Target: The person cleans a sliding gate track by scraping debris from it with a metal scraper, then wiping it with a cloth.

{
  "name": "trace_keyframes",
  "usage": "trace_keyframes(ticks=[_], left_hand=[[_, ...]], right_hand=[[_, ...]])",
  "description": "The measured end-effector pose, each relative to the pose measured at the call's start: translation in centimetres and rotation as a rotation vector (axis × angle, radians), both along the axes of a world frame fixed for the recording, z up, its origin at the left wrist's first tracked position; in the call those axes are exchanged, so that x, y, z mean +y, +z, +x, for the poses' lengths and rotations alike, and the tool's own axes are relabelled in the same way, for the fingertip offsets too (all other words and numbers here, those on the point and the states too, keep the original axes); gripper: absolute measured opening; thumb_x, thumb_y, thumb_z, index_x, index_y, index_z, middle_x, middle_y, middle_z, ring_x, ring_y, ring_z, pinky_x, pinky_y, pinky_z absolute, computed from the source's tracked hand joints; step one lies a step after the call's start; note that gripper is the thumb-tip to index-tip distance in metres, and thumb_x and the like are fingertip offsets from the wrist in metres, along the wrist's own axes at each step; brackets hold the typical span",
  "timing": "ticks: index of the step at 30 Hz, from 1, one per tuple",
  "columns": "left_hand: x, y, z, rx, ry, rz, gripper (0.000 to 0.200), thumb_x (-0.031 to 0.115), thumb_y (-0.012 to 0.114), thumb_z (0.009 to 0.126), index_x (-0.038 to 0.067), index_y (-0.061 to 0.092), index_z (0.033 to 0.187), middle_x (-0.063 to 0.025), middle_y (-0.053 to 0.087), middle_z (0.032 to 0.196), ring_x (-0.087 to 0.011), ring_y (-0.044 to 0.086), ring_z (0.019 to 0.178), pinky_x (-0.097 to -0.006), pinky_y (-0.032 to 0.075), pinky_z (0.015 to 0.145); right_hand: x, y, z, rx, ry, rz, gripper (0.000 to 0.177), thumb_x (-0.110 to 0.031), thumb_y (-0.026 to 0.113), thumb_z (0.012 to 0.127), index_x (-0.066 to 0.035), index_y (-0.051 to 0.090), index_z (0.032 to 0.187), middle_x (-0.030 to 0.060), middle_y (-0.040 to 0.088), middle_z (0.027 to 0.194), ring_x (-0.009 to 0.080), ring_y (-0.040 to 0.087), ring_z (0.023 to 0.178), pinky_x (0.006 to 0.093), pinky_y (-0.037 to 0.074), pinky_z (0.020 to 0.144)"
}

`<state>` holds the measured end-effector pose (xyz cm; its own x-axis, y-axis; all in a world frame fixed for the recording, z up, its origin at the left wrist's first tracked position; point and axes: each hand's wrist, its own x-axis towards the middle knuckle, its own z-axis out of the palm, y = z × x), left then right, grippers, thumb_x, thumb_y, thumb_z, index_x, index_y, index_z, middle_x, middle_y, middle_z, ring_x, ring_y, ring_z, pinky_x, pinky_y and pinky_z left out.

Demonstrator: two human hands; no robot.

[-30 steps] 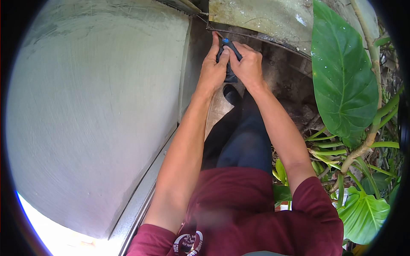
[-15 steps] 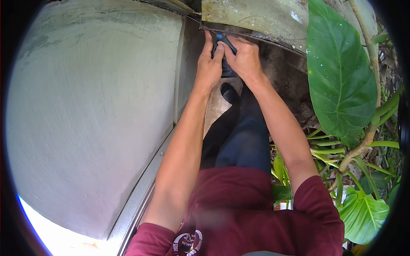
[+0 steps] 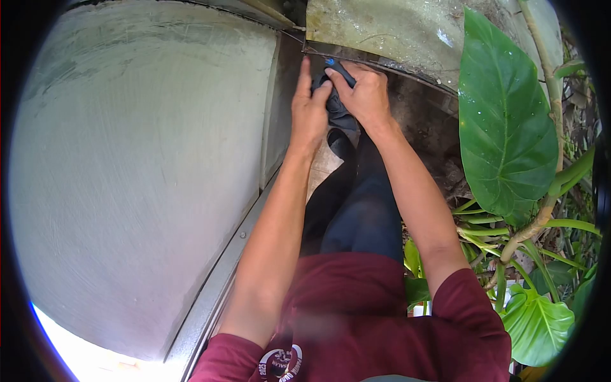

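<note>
My right hand [image 3: 366,90] is closed around a dark grey handle with a blue end [image 3: 342,72], the thumb pressed along it. Against the dark crumpled cloth-like piece [image 3: 340,109], my left hand [image 3: 310,109] presses its thumb, while its index finger points up toward the metal edge. The crumpled piece hangs between both hands, and its upper part is partly hidden by the fingers. Both hands are just below the rusty lower edge of a stained yellowish panel [image 3: 382,28].
A large grey painted panel [image 3: 146,172] fills the left side, with a metal frame strip [image 3: 219,280] along its lower edge. Big green leaves [image 3: 506,121] and thick stems [image 3: 547,204] crowd the right. My shoe [image 3: 340,144] stands on the floor below the hands.
The hands and handle sit slightly lower in view, and the panel edge has also shifted down. The dark piece now looks more crumpled and hangs lower between the hands.
</note>
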<state>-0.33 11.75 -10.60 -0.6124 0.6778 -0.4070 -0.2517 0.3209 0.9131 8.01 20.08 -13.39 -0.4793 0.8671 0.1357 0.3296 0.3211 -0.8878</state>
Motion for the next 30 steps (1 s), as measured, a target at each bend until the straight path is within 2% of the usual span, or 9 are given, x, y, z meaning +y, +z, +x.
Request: trace_keyframes(ticks=[1,2,5,6,9,18,24,28,30], left_hand=[[-0.2,0.2,-0.2,-0.064,0.072,0.046,0.061,0.011,0.052,0.092,0.000,0.032,0.148,-0.0187,0.049,0.139,-0.0232,0.051,0.123,-0.0294,0.038,0.103],[-0.6,0.6,0.0,-0.239,0.226,0.020,0.055,0.004,0.054,0.086,-0.004,0.041,0.139,-0.0174,0.054,0.126,-0.0207,0.055,0.111,-0.0297,0.043,0.097],[-1.9,-0.4,-0.3,-0.318,0.502,0.038,0.048,0.003,0.058,0.085,-0.006,0.046,0.130,-0.0153,0.056,0.119,-0.0187,0.056,0.106,-0.0297,0.045,0.094],[-2.1,-0.8,-0.5,-0.302,0.562,0.038,0.038,0.005,0.061,0.088,-0.005,0.048,0.122,-0.0140,0.056,0.118,-0.0197,0.056,0.106,-0.0308,0.045,0.094],[-1.6,-0.4,-0.7,-0.174,0.588,0.023,0.032,0.009,0.059,0.093,-0.004,0.049,0.121,-0.0131,0.056,0.117,-0.0197,0.056,0.106,-0.0315,0.045,0.094],[4.6,2.6,-2.8,-0.608,0.626,0.283,0.033,0.018,0.044,0.101,-0.003,0.048,0.126,-0.0123,0.056,0.125,-0.0218,0.055,0.111,-0.0353,0.041,0.102],[6.2,5.0,-2.6,-0.553,0.517,0.297,0.043,0.026,0.031,0.102,-0.003,0.047,0.130,-0.0119,0.051,0.135,-0.0229,0.045,0.123,-0.0383,0.029,0.110],[5.3,6.4,-1.1,-0.481,0.494,0.375,0.046,0.027,0.030,0.102,-0.002,0.044,0.134,-0.0128,0.047,0.139,-0.0237,0.043,0.125,-0.0383,0.025,0.110],[6.6,7.2,-1.4,-0.470,0.486,0.247,0.046,0.027,0.030,0.102,-0.003,0.042,0.134,-0.0126,0.046,0.140,-0.0234,0.042,0.126,-0.0379,0.025,0.109]], right_hand=[[0.1,0.1,0.1,-0.002,0.007,-0.011,0.019,-0.020,0.071,0.082,-0.001,0.069,0.084,0.0213,0.065,0.076,0.0408,0.064,0.073,0.0448,0.051,0.064],[0.0,0.5,0.5,-0.048,0.012,-0.049,0.021,-0.021,0.070,0.083,-0.001,0.069,0.083,0.0217,0.065,0.077,0.0406,0.064,0.073,0.0440,0.051,0.065],[-0.5,0.4,3.1,-0.119,-0.024,-0.174,0.020,-0.022,0.071,0.085,-0.004,0.072,0.094,0.0195,0.066,0.076,0.0341,0.067,0.069,0.0374,0.051,0.063],[-1.0,0.4,4.2,-0.143,-0.065,-0.218,0.022,-0.024,0.068,0.087,-0.002,0.069,0.086,0.0208,0.064,0.072,0.0401,0.064,0.069,0.0427,0.050,0.062],[-2.9,0.2,7.5,-0.277,-0.124,-0.370,0.022,-0.025,0.068,0.086,-0.003,0.070,0.089,0.0205,0.064,0.072,0.0398,0.064,0.068,0.0426,0.050,0.062],[-8.3,-1.7,12.5,-0.369,-0.119,-0.655,0.027,-0.028,0.068,0.086,-0.004,0.071,0.098,0.0237,0.067,0.081,0.0389,0.068,0.080,0.0413,0.052,0.070],[-8.6,-2.2,14.3,-0.416,-0.100,-0.682,0.031,-0.031,0.067,0.086,-0.002,0.070,0.097,0.0229,0.068,0.081,0.0385,0.067,0.079,0.0413,0.052,0.071],[-7.9,-2.1,15.1,-0.411,-0.132,-0.716,0.033,-0.031,0.067,0.087,0.000,0.069,0.097,0.0224,0.068,0.081,0.0376,0.066,0.075,0.0405,0.051,0.070],[-7.6,-1.9,15.3,-0.401,-0.130,-0.745,0.033,-0.031,0.066,0.087,0.000,0.068,0.098,0.0221,0.068,0.082,0.0360,0.066,0.076,0.0401,0.050,0.071]])
